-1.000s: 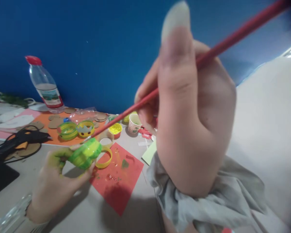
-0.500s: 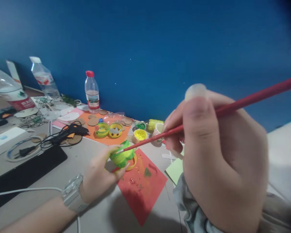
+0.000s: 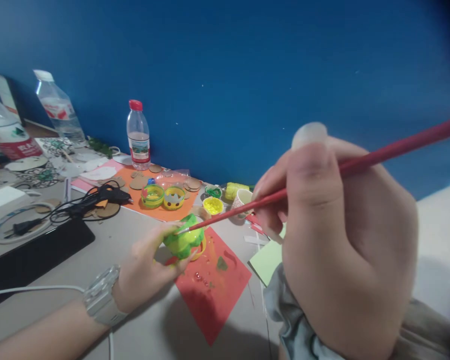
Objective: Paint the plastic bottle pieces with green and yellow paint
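My right hand [image 3: 345, 220], large and close to the camera, pinches a red paintbrush [image 3: 225, 214] that slants down to the left. The brush tip meets a green and yellow-green painted cup-like piece with a wavy edge [image 3: 183, 246]. Around that piece, thumb on the near side and fingers on the far side, my left hand [image 3: 146, 257] is closed. A yellow ring [image 3: 199, 250] shows just behind the painted piece, over a red sheet of paper [image 3: 225, 285] with paint smears and drops. Small cups of yellow paint [image 3: 213, 206] and green paint [image 3: 213, 192] stand beyond.
Two decorated yellow rings [image 3: 173, 198] sit on orange paper [image 3: 135, 210]. A red-capped bottle [image 3: 138, 137] stands by the blue wall. Black cables [image 3: 84, 210] and a black flat slab [image 3: 41, 262] lie left. A paper cup [image 3: 242, 202] and pale green paper [image 3: 266, 262] are near my right hand.
The view has shifted slightly, so the table things appear further left and a little higher. Both hands keep their holds, and the brush tip stays on the painted piece.
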Action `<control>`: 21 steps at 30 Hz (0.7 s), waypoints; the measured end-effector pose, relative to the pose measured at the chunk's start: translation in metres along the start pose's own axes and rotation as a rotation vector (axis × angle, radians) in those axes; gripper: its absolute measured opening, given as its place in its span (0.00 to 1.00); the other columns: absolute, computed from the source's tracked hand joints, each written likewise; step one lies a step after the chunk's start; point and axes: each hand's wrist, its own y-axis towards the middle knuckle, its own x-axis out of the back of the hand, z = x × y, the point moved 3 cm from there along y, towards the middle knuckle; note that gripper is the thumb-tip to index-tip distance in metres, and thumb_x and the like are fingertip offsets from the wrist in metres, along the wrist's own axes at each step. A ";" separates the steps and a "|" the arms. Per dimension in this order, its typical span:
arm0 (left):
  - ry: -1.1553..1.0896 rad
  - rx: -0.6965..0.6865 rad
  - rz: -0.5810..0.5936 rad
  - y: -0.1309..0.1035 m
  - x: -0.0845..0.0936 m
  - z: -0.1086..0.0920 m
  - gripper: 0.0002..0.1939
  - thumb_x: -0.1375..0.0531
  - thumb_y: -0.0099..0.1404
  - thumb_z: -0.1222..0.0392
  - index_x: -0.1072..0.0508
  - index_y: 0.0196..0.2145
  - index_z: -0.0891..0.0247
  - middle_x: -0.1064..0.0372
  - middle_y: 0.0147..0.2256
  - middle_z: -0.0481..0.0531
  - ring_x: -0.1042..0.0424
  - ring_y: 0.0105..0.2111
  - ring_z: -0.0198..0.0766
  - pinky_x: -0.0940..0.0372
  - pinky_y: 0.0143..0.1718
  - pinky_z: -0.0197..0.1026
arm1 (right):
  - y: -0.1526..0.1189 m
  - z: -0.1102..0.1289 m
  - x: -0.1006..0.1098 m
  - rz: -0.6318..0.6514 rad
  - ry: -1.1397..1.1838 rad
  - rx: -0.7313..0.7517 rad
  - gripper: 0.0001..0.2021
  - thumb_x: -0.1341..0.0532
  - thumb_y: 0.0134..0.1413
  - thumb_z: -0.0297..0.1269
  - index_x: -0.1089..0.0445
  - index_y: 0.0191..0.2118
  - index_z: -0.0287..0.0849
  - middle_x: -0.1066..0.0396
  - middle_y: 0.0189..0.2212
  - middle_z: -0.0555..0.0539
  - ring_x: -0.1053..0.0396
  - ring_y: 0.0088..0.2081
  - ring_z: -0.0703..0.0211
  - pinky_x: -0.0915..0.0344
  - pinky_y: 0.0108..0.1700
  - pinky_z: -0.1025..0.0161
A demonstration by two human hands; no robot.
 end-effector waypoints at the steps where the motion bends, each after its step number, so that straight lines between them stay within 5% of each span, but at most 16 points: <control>1: -0.014 -0.002 -0.002 0.000 0.000 0.000 0.19 0.33 0.54 0.58 0.32 0.44 0.58 0.26 0.30 0.45 0.26 0.26 0.35 0.28 0.32 0.38 | 0.000 -0.001 0.000 0.003 0.005 -0.003 0.25 0.58 0.73 0.44 0.35 0.29 0.39 0.46 0.19 0.52 0.43 0.20 0.71 0.47 0.18 0.73; 9: -0.173 0.020 -0.002 -0.012 -0.006 0.011 0.22 0.33 0.54 0.61 0.33 0.46 0.54 0.24 0.35 0.48 0.22 0.34 0.42 0.26 0.39 0.46 | 0.000 -0.012 0.014 -0.096 0.125 -0.052 0.22 0.56 0.71 0.48 0.40 0.30 0.40 0.38 0.25 0.49 0.40 0.21 0.68 0.45 0.17 0.69; 15: -0.268 -0.139 -0.101 -0.017 -0.005 0.013 0.27 0.32 0.53 0.62 0.35 0.49 0.51 0.23 0.42 0.50 0.21 0.36 0.45 0.24 0.43 0.50 | 0.003 -0.015 0.012 -0.064 0.148 -0.052 0.27 0.60 0.72 0.50 0.39 0.26 0.39 0.38 0.25 0.49 0.40 0.20 0.69 0.42 0.20 0.70; 21: -0.347 -0.121 0.009 -0.012 -0.005 0.013 0.21 0.33 0.52 0.65 0.31 0.43 0.51 0.22 0.39 0.50 0.21 0.40 0.49 0.25 0.45 0.53 | -0.001 -0.017 0.008 -0.298 0.089 -0.008 0.28 0.61 0.71 0.51 0.47 0.23 0.39 0.46 0.21 0.49 0.43 0.20 0.69 0.51 0.18 0.69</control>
